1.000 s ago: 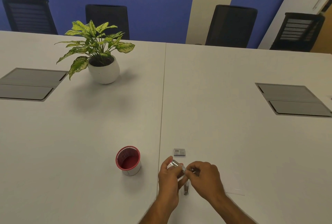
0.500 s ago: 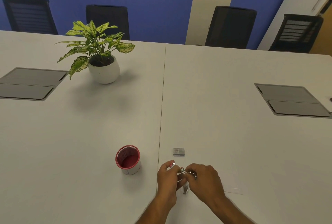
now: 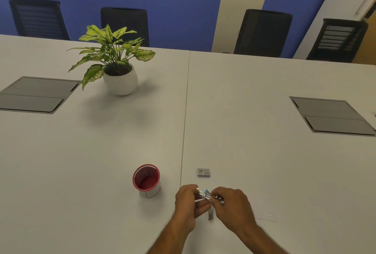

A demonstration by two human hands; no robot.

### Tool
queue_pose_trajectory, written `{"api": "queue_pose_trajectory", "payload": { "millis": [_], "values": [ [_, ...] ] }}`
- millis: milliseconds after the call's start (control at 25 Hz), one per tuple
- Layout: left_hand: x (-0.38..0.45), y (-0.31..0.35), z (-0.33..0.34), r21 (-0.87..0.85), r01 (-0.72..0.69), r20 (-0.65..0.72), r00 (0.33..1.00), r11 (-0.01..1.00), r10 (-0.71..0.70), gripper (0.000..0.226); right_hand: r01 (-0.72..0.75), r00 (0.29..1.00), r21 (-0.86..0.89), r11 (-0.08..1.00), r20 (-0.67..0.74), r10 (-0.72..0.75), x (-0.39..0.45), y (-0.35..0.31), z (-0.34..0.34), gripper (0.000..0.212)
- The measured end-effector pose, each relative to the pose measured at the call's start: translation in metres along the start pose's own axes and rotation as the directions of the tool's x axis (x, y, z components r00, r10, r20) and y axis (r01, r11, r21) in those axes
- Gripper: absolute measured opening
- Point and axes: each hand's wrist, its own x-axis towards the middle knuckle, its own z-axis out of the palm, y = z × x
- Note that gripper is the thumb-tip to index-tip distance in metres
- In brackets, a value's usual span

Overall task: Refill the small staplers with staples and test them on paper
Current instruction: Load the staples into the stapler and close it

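Note:
A small metal stapler with a blue part is held between both hands near the table's front edge. My left hand grips its left end and my right hand pinches its right end, where a thin metal piece sticks out. Part of the stapler hangs down between the hands. A small grey staple box lies on the table just beyond the hands. A white sheet of paper lies flat to the right of my right hand, partly hidden by it.
A red-rimmed cup stands left of my hands. A potted plant sits further back on the left. Grey cable hatches are set into the white table. Black chairs line the far side.
Both hands have stayed together around the stapler and shifted only slightly; the fingers have worked at its right end.

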Motion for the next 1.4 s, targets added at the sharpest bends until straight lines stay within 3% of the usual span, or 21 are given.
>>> {"api": "queue_pose_trajectory", "payload": {
  "millis": [200, 360, 720, 1120, 1400],
  "values": [
    [-0.002, -0.005, -0.001, -0.003, -0.032, 0.006, 0.999, 0.999, 0.032, 0.017, -0.012, 1.000, 0.013, 1.000, -0.009, 0.012, 0.001, 0.002, 0.001, 0.016],
    [-0.003, -0.006, -0.001, 0.073, -0.062, -0.015, 0.998, 0.995, 0.063, 0.028, -0.005, 1.000, 0.004, 1.000, 0.000, 0.005, -0.001, 0.002, 0.005, 0.017],
    [-0.005, -0.005, -0.002, 0.039, -0.075, -0.032, 0.997, 0.996, 0.077, 0.015, -0.018, 1.000, 0.008, 1.000, -0.014, 0.018, -0.001, 0.003, 0.007, 0.017],
    [-0.010, -0.008, -0.008, -0.128, -0.051, 0.103, 0.993, 0.990, 0.065, 0.021, -0.040, 0.999, 0.062, 0.997, 0.002, 0.040, 0.002, 0.002, 0.004, 0.017],
    [-0.011, -0.009, -0.008, -0.081, -0.049, 0.151, 0.987, 0.995, 0.061, 0.026, -0.066, 0.996, 0.117, 0.991, 0.068, 0.058, 0.006, 0.000, -0.004, 0.015]
  ]
}}
